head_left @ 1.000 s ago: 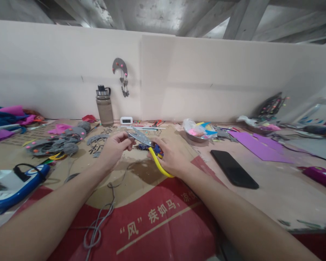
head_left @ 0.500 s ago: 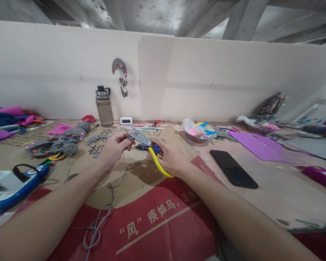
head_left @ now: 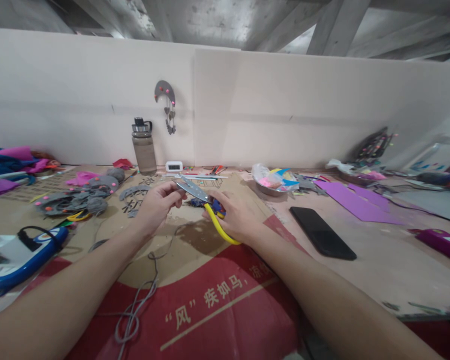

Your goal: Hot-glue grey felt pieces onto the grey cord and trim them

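A pair of scissors (head_left: 193, 189) with yellow handles sits in my right hand (head_left: 232, 216), its fingers wrapped round the grips and its blades pointing left. My left hand (head_left: 161, 202) is pinched close to the blade tips; what lies between those fingers is too small to make out. Grey cord (head_left: 153, 272) trails from below the hands and loops down over the printed cardboard (head_left: 210, 260). Behind my right hand, a dark blue thing is partly hidden.
Grey felt pieces (head_left: 75, 196) and a blue power strip (head_left: 30, 257) lie left. A bottle (head_left: 143, 150) and a small white clock (head_left: 174, 166) stand near the wall. Rightward are a metal bowl (head_left: 270, 190), a black phone (head_left: 322, 233) and purple felt (head_left: 354, 201).
Almost nothing differs. Both hands and the scissors hold the same place, and the cord loops have shifted very slightly.
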Demonstrator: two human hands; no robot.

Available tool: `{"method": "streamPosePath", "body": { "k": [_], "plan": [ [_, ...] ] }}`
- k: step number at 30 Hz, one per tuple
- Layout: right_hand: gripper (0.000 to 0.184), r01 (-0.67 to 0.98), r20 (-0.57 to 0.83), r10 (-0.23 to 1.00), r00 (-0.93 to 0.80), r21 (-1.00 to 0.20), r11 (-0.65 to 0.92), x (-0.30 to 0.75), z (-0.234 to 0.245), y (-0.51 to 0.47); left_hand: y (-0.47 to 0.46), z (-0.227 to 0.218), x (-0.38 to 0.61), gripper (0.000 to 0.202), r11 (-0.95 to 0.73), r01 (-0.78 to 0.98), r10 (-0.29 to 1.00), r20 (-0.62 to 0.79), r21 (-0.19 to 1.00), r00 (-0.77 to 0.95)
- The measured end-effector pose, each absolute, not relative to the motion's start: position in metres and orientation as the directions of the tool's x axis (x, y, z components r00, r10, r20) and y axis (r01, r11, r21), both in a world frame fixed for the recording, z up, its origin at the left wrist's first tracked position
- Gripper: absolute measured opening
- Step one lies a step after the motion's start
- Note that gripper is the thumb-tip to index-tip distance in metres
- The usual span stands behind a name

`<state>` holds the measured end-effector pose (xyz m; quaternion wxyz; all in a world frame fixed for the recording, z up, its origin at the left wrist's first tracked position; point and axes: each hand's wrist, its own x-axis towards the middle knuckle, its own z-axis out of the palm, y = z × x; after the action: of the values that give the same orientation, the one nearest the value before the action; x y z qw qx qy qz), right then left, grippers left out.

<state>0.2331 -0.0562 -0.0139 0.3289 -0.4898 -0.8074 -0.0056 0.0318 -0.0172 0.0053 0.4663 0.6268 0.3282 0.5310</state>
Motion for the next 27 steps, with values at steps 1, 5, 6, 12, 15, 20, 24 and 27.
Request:
{"method": "streamPosePath", "body": {
  "k": [1, 5, 6, 12, 15, 20, 24, 27],
  "plan": [
    [0.041, 0.798, 0.536, 0.788, -0.304, -0.309, 0.518, 0.2331, -0.0138, -0.0562, -0.0175, 0.0057, 0.0320, 0.007, -0.346, -0.087, 0.908, 0.356, 0.934, 0.219],
    [0.042, 0.812, 0.539, 0.787, -0.301, -0.288, 0.508, 0.2332, -0.0139, -0.0557, -0.0177, 0.0058, 0.0324, 0.007, -0.337, -0.110, 0.909, 0.353, 0.935, 0.222],
    [0.042, 0.814, 0.538, 0.787, -0.303, -0.284, 0.507, 0.2334, -0.0139, -0.0557, -0.0177, 0.0057, 0.0324, 0.007, -0.338, -0.114, 0.907, 0.355, 0.934, 0.224],
    [0.039, 0.820, 0.535, 0.784, -0.314, -0.263, 0.508, 0.2334, -0.0131, -0.0557, -0.0183, 0.0063, 0.0323, 0.009, -0.333, -0.108, 0.906, 0.350, 0.937, 0.239],
    [0.039, 0.810, 0.548, 0.778, -0.307, -0.280, 0.516, 0.2325, -0.0138, -0.0548, -0.0177, 0.0057, 0.0322, 0.006, -0.320, -0.134, 0.912, 0.343, 0.938, 0.227],
    [0.040, 0.793, 0.560, 0.799, -0.217, -0.376, 0.479, 0.2329, -0.0169, -0.0507, -0.0160, 0.0039, 0.0316, 0.007, -0.320, -0.101, 0.927, 0.333, 0.942, 0.172],
    [0.040, 0.828, 0.606, 0.775, -0.179, -0.332, 0.451, 0.2325, -0.0185, -0.0495, -0.0154, 0.0039, 0.0314, 0.009, -0.323, -0.061, 0.933, 0.329, 0.944, 0.147],
    [0.035, 0.855, 0.618, 0.760, -0.200, -0.269, 0.444, 0.2299, -0.0196, -0.0509, -0.0149, 0.0041, 0.0317, 0.005, -0.334, -0.056, 0.929, 0.339, 0.941, 0.150]
  ]
}}
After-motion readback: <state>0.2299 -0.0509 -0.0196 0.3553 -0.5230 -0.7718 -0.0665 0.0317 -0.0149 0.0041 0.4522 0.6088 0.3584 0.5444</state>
